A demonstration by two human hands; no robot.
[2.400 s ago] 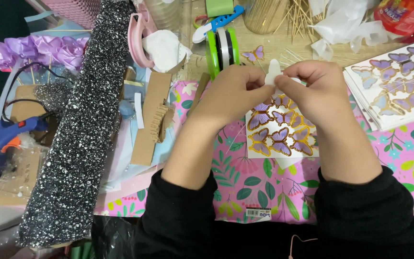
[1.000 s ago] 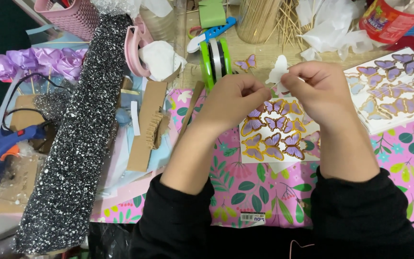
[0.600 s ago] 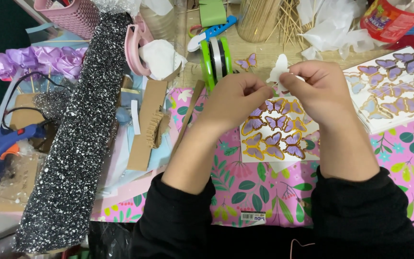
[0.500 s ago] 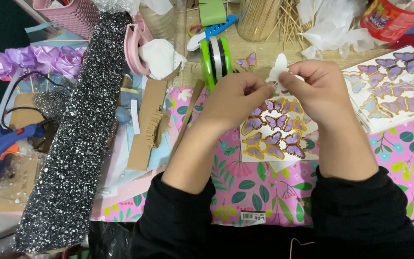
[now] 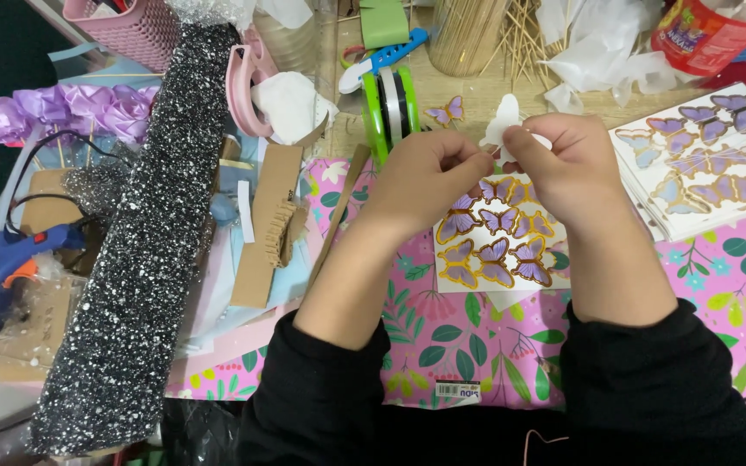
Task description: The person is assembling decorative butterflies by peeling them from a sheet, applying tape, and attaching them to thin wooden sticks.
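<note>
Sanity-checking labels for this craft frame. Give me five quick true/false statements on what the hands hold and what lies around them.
1. Both hands pinch a white butterfly cutout between them. True: left hand and right hand meet on it.
2. A sheet of purple butterflies lies beneath the hands. True.
3. The glue gun is red and lies at the far right. False: it is blue and lies at the far left.
4. The green tape roll lies flat. False: it stands on edge.
5. The glittery black roll lies under the right hand. False: it lies left of both hands.
</note>
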